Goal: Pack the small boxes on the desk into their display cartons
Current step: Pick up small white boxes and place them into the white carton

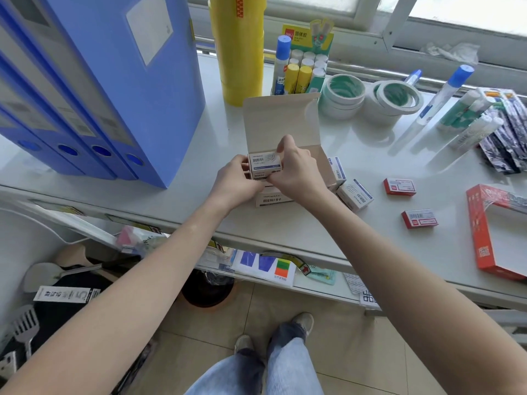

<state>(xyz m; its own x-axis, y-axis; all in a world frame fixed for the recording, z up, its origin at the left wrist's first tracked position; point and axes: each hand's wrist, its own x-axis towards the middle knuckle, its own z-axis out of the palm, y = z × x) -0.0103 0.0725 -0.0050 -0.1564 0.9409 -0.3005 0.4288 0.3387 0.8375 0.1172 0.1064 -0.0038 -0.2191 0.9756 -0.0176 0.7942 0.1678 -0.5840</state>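
An open white display carton (281, 121) stands on the desk with its lid flap raised. Over its left end, a small white-and-blue paper clip box (263, 164) is held between my left hand (238, 179) and my right hand (295, 168); another such box sits just beneath it. Two more white-and-blue boxes (355, 195) (338, 170) lie right of the carton. Two small red boxes (399, 186) (420, 218) lie further right, near an open red display carton (482, 232) at the desk's right edge.
Blue file boxes (94, 89) stand at the left and a yellow roll stack (238, 47) behind the carton. Glue sticks in a display (306, 67), tape rolls (343, 94), glue bottles and pens (462, 115) fill the back right. Below the desk edge is a shelf of stationery.
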